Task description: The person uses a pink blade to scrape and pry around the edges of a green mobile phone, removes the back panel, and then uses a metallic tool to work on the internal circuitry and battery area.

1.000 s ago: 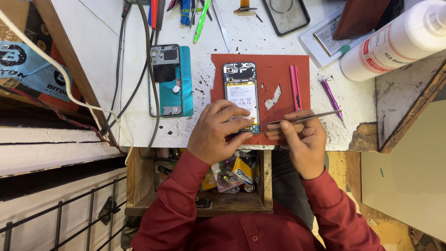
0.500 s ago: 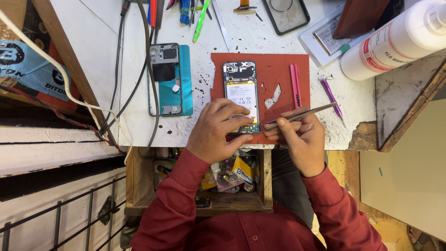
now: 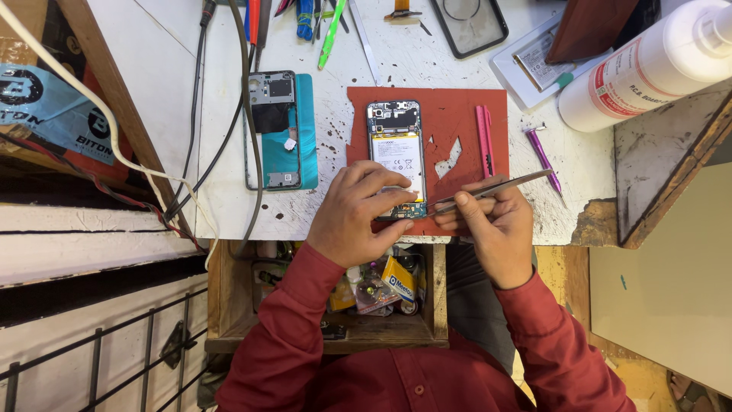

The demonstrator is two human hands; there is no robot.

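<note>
Far left of the frame: a cardboard box (image 3: 46,114) with blue and black print, a white cable (image 3: 99,114) curving across it, and below that white ledges and dark metal bars (image 3: 91,366). The white worktop (image 3: 221,206) is scuffed and speckled with dark spots; grey cables (image 3: 229,130) run down its left part. Beside them lies a teal phone back frame (image 3: 282,131), face up, apart from the work in hand. At mid-frame a red mat (image 3: 450,114) sits on the worktop, torn in one spot, and on it lies the opened phone (image 3: 396,149), back cover off, battery showing, long axis pointing up the frame. Left hand (image 3: 358,217) rests closed over the phone's lower end, fingers pressing it to the mat. Right hand (image 3: 496,233), just right of the phone, pinches metal tweezers (image 3: 488,188), tips at the phone's lower edge. Below the hands an open wooden drawer (image 3: 438,290) holds small packets and parts. Both sleeves are dark red. On the mat's right part, a pink tool (image 3: 484,141); off it, a purple pen-like tool (image 3: 543,156). Upper right: a clear phone case (image 3: 473,27) and a large white bottle (image 3: 648,69) lying on its side, then a chipped worktop edge and a worn grey board (image 3: 671,168).
</note>
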